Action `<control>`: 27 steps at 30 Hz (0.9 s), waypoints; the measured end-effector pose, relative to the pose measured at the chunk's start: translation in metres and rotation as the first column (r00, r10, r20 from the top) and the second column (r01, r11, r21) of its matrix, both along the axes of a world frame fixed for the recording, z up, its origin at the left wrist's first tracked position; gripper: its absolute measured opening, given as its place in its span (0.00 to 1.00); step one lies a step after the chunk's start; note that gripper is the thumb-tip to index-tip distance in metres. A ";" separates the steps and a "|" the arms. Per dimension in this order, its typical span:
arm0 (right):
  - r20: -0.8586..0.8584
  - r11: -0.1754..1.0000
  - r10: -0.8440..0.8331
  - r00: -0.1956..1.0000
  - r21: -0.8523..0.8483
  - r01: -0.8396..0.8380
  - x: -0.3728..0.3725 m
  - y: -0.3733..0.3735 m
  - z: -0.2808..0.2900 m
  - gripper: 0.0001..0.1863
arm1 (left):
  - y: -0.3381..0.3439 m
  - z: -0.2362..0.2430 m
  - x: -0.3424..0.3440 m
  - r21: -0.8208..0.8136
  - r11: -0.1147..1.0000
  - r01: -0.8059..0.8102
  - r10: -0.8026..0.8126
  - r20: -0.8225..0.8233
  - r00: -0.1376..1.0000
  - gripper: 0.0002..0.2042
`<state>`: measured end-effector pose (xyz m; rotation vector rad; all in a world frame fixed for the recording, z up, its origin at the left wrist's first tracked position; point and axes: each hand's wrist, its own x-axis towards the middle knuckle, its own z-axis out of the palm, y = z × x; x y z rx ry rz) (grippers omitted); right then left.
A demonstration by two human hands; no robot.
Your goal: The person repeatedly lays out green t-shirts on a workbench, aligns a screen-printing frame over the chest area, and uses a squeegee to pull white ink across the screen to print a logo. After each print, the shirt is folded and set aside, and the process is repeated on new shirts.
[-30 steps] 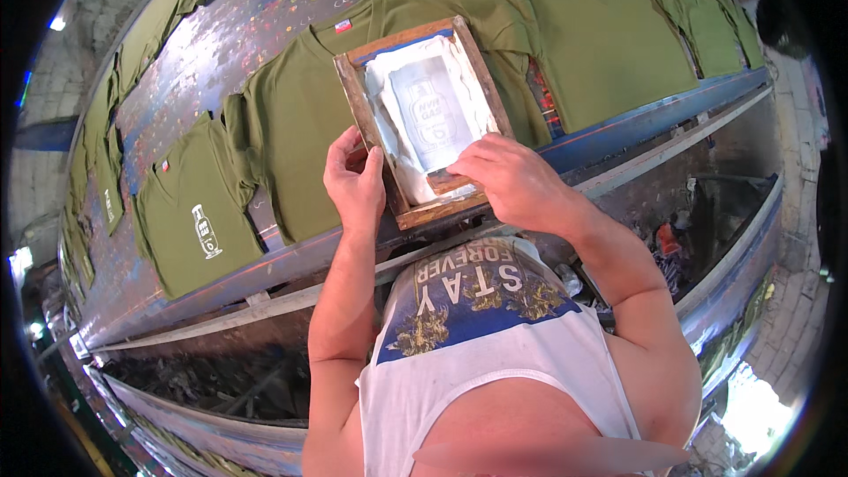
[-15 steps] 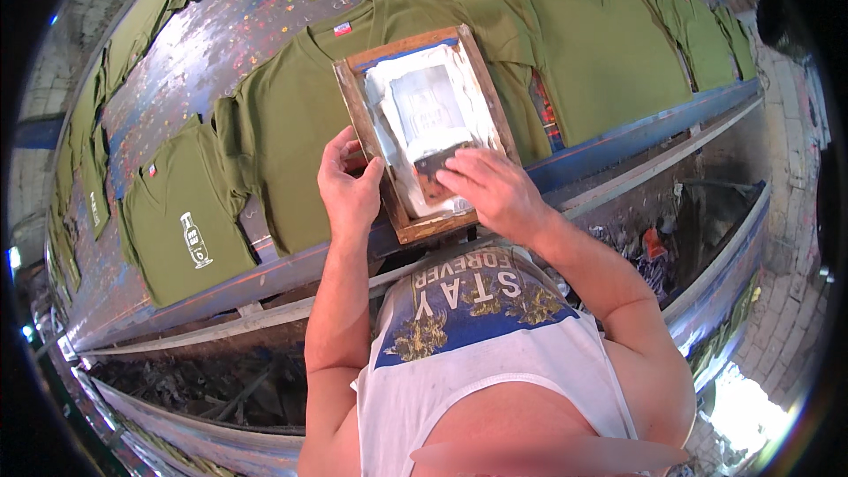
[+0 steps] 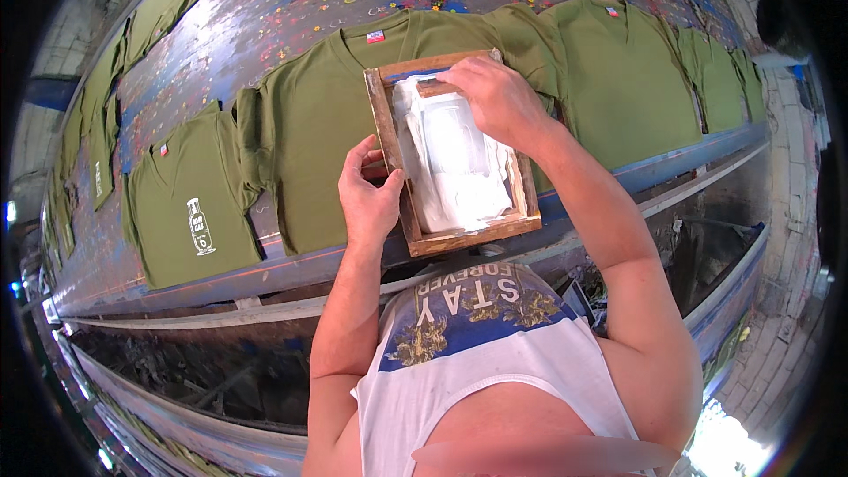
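Note:
A wooden screen printing frame (image 3: 408,203) rests at a slant on an olive-green T-shirt (image 3: 318,124) laid flat on the long table. Thick white ink (image 3: 468,203) covers much of the mesh, heaviest at the near end and along the sides. My left hand (image 3: 369,194) grips the frame's left side, thumb and fingers against the wood. At the far end inside the frame, my right hand (image 3: 503,99) is closed on a small squeegee (image 3: 433,87), mostly hidden under the fingers. Through the mesh a pale rectangular patch (image 3: 452,137) shows.
To the left lies an olive T-shirt (image 3: 181,185) with a white bottle-shaped print (image 3: 200,228). More olive T-shirts (image 3: 627,79) line the table to the right. Spattered colours mark the tabletop (image 3: 291,44). A rail (image 3: 274,311) runs along its near edge.
My right hand has pushed the squeegee from the near part of the frame to its far end. White ink now shows where it was. The whole view has shifted slightly.

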<state>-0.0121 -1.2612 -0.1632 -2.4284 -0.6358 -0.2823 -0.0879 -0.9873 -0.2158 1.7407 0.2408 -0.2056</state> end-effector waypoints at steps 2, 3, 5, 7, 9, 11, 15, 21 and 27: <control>-0.054 1.000 0.012 0.998 -0.015 -0.012 0.003 0.000 -0.004 0.24 | 0.000 0.001 0.001 -0.004 1.000 0.000 0.000 -0.016 1.000 0.34; -0.018 0.999 0.046 0.999 -0.011 -0.046 0.002 -0.001 -0.005 0.25 | 0.000 0.002 0.001 -0.007 1.000 -0.002 0.002 -0.005 1.000 0.34; -0.052 0.996 0.071 0.996 -0.053 -0.073 -0.009 -0.003 -0.006 0.26 | 0.000 0.003 0.000 -0.001 1.000 -0.003 0.003 -0.002 1.000 0.34; -0.110 0.989 0.129 0.986 -0.055 -0.135 -0.027 -0.006 -0.002 0.26 | -0.001 0.004 0.000 -0.013 1.000 -0.007 0.006 -0.008 1.000 0.33; -0.134 0.985 0.152 0.979 -0.066 -0.162 -0.055 -0.004 0.000 0.26 | 0.000 0.005 0.000 -0.007 1.000 0.004 -0.004 -0.004 1.000 0.33; -0.119 0.982 0.167 0.979 -0.068 -0.176 -0.084 0.000 0.004 0.23 | 0.001 0.004 0.000 0.019 1.000 0.015 -0.015 0.010 1.000 0.33; -0.158 0.988 0.147 0.976 -0.017 -0.151 -0.146 0.009 0.013 0.23 | 0.003 0.000 0.001 -0.028 0.999 0.019 -0.018 0.034 0.999 0.33; -0.213 0.982 0.172 0.962 -0.038 -0.184 -0.183 0.009 0.016 0.21 | 0.003 -0.005 0.003 -0.029 0.999 0.015 -0.014 0.042 0.999 0.33; -0.192 0.961 0.264 0.945 -0.034 -0.275 -0.180 0.008 0.030 0.23 | -0.001 -0.011 0.000 -0.034 0.999 -0.018 0.020 0.069 0.997 0.33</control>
